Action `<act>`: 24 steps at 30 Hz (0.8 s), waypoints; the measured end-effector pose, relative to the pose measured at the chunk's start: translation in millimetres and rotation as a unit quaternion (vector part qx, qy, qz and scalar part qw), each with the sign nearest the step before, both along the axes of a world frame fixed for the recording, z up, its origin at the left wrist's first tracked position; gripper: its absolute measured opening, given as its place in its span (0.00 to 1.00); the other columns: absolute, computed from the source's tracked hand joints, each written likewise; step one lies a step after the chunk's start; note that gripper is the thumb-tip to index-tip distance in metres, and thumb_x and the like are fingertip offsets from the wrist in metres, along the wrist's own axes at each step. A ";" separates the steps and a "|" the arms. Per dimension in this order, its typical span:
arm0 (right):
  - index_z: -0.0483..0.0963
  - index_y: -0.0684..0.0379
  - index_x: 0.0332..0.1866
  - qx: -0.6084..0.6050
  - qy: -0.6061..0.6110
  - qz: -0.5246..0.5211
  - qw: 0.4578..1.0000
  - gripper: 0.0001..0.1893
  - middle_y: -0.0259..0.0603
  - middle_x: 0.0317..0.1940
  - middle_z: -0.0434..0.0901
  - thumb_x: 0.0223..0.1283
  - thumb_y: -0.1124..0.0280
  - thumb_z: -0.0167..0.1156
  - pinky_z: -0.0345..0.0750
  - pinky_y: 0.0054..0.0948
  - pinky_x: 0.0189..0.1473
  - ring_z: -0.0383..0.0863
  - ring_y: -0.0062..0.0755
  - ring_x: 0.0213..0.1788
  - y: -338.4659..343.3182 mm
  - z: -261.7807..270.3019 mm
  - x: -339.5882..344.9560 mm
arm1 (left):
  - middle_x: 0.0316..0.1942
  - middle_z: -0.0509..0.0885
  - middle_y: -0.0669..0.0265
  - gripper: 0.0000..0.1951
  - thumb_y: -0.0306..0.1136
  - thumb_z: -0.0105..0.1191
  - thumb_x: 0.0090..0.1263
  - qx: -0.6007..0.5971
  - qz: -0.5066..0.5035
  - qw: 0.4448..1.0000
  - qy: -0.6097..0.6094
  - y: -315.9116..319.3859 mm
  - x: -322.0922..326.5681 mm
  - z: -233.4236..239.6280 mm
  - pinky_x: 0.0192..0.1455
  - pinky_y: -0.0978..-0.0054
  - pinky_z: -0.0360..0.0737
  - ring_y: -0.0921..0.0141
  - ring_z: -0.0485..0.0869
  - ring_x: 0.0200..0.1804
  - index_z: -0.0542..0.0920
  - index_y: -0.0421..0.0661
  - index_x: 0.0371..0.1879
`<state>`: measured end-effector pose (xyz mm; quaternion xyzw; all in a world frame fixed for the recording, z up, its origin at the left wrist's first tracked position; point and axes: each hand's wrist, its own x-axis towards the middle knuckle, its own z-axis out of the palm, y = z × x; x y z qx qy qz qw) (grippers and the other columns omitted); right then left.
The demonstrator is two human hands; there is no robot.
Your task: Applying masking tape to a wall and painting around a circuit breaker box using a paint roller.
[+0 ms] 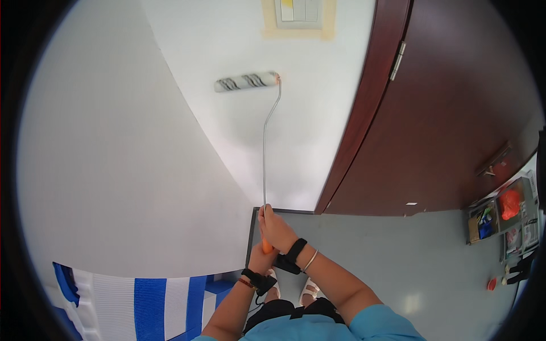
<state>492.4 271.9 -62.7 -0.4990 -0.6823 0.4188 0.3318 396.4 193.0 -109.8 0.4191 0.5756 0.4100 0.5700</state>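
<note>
A paint roller [247, 82] with a pale, dark-striped sleeve lies against or close to the white wall [307, 106], below a switch plate [300, 13] edged with masking tape. Its long bent metal rod runs down to an orange handle [267, 246]. My right hand [275, 228] is closed around the top of the handle, where the rod enters. Just below it, my left hand [261, 258] grips the handle's lower end; the fingers are partly hidden. Both wrists wear black straps.
A dark red door [431, 128] and its frame [362, 106] stand at the right. A second wall [128, 149] meets the first at a corner on the left. Blue and white ribbed material [149, 304] lies lower left. Shelves [503, 217], a red container [492, 284] and a person's legs [518, 270] are far right.
</note>
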 end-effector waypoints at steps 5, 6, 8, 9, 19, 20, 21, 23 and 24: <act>0.59 0.62 0.41 -0.008 0.022 -0.013 1.000 0.09 0.53 0.21 0.75 0.67 0.67 0.42 0.71 0.46 0.28 0.76 0.58 0.26 -14.5 29.3 25.5 | 0.17 0.74 0.72 0.10 0.33 0.56 0.63 0.066 -0.029 0.997 0.023 -4.3 19.3 17.8 0.17 0.83 0.68 0.79 0.72 0.15 0.75 0.39 0.34; 0.59 0.61 0.41 0.000 0.044 -0.023 0.999 0.08 0.52 0.20 0.74 0.67 0.67 0.42 0.71 0.45 0.27 0.76 0.55 0.25 -17.7 31.1 34.3 | 0.17 0.75 0.72 0.10 0.33 0.56 0.63 0.055 -0.046 0.997 0.011 -3.8 26.9 23.3 0.18 0.83 0.68 0.79 0.73 0.16 0.75 0.39 0.34; 0.59 0.61 0.40 0.007 0.065 -0.043 0.997 0.07 0.45 0.16 0.72 0.67 0.68 0.41 0.71 0.38 0.24 0.76 0.43 0.20 -22.6 39.4 50.6 | 0.17 0.75 0.71 0.11 0.35 0.57 0.63 0.029 -0.076 0.997 0.001 0.9 39.7 27.7 0.17 0.83 0.68 0.79 0.73 0.16 0.75 0.40 0.36; 0.59 0.61 0.40 0.005 0.063 -0.046 0.997 0.07 0.45 0.16 0.72 0.67 0.68 0.41 0.71 0.38 0.24 0.76 0.43 0.20 -21.8 44.9 58.0 | 0.17 0.75 0.71 0.11 0.35 0.57 0.63 0.027 -0.078 0.997 -0.001 4.7 46.8 30.4 0.17 0.83 0.68 0.79 0.73 0.16 0.75 0.40 0.36; 0.58 0.62 0.41 0.002 0.018 -0.120 0.993 0.06 0.38 0.14 0.69 0.69 0.70 0.38 0.70 0.28 0.20 0.71 0.29 0.15 -19.7 -4.0 93.6 | 0.28 0.82 0.65 0.14 0.32 0.60 0.57 0.119 -0.073 0.990 -0.014 2.1 93.4 -14.5 0.34 0.75 0.75 0.73 0.79 0.30 0.77 0.38 0.39; 0.58 0.63 0.42 0.001 -0.041 -0.132 0.990 0.07 0.38 0.14 0.69 0.69 0.69 0.38 0.70 0.29 0.20 0.71 0.30 0.15 -26.2 -12.6 93.3 | 0.28 0.82 0.65 0.13 0.31 0.60 0.57 0.063 -0.087 0.994 0.008 -5.4 92.6 -26.5 0.34 0.75 0.75 0.73 0.79 0.30 0.77 0.37 0.38; 0.58 0.64 0.42 0.000 -0.099 -0.145 0.985 0.08 0.38 0.14 0.69 0.69 0.69 0.38 0.70 0.29 0.20 0.71 0.30 0.15 -31.9 -22.4 93.2 | 0.28 0.82 0.64 0.13 0.30 0.60 0.56 0.007 -0.102 0.994 0.029 -11.9 92.0 -39.3 0.34 0.74 0.75 0.73 0.79 0.30 0.77 0.36 0.37; 0.58 0.65 0.42 -0.053 -0.074 -0.134 0.987 0.09 0.38 0.14 0.69 0.70 0.68 0.37 0.71 0.29 0.21 0.72 0.31 0.15 -39.3 -69.8 94.5 | 0.28 0.82 0.63 0.12 0.31 0.59 0.57 -0.008 -0.103 0.994 0.025 -26.8 92.0 -65.6 0.34 0.74 0.75 0.73 0.79 0.30 0.77 0.37 0.36; 0.58 0.66 0.42 -0.106 -0.049 -0.121 0.986 0.10 0.39 0.15 0.70 0.70 0.68 0.37 0.72 0.30 0.21 0.72 0.32 0.16 -45.1 -92.3 93.9 | 0.28 0.82 0.62 0.12 0.31 0.59 0.57 -0.022 -0.100 0.994 0.021 -35.6 91.2 -78.3 0.34 0.73 0.75 0.72 0.80 0.30 0.77 0.37 0.35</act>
